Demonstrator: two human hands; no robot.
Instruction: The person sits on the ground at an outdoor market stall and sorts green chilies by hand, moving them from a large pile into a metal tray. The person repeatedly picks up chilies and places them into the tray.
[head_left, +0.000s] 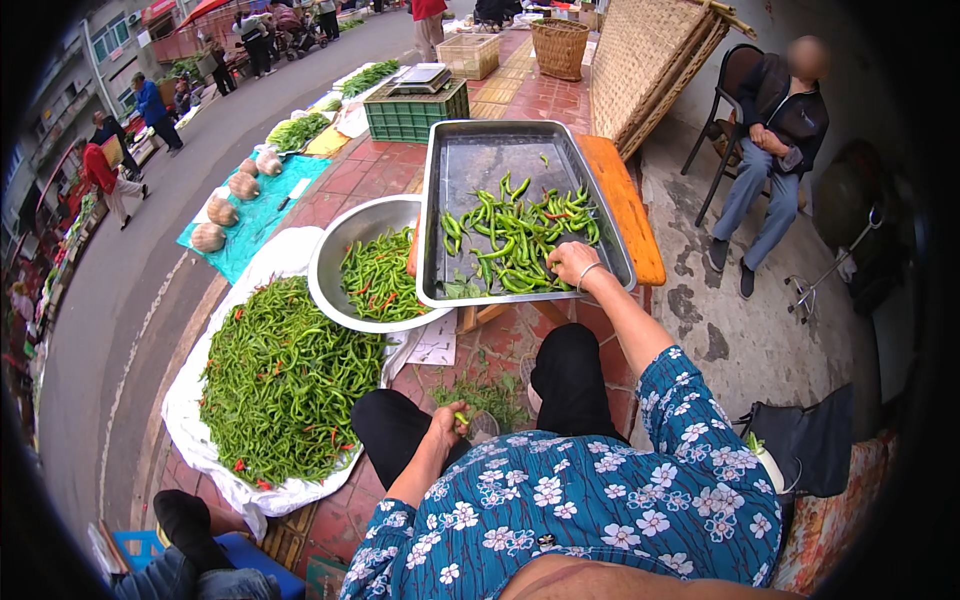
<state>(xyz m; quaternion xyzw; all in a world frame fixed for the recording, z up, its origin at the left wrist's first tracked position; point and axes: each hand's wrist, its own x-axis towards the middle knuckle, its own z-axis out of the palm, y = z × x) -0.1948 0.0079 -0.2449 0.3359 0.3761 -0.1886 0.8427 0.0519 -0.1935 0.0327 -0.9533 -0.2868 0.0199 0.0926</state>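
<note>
My left hand (448, 421) rests near my left knee, its fingers closed around a green chili pepper (462, 417). My right hand (574, 264) reaches into a rectangular metal tray (480, 156), its fingertips down among loose green chilies (517, 232); whether they grip one is hidden. A few leaves (461, 286) lie at the tray's near edge. Left of the tray, and partly under it, a round steel basin (324, 259) holds chilies with some red ones. A large heap of green chilies (289, 382) covers a white sheet (184, 409) on the ground.
An orange wooden bench (619, 210) supports the tray. Beyond are a green plastic crate (416, 116) with a scale (421, 77), and a turquoise sheet (262, 217) bearing round vegetables and a knife (289, 196). A person (780, 142) sits at right; another person's leg (187, 532) shows lower left. Stems litter the tiles.
</note>
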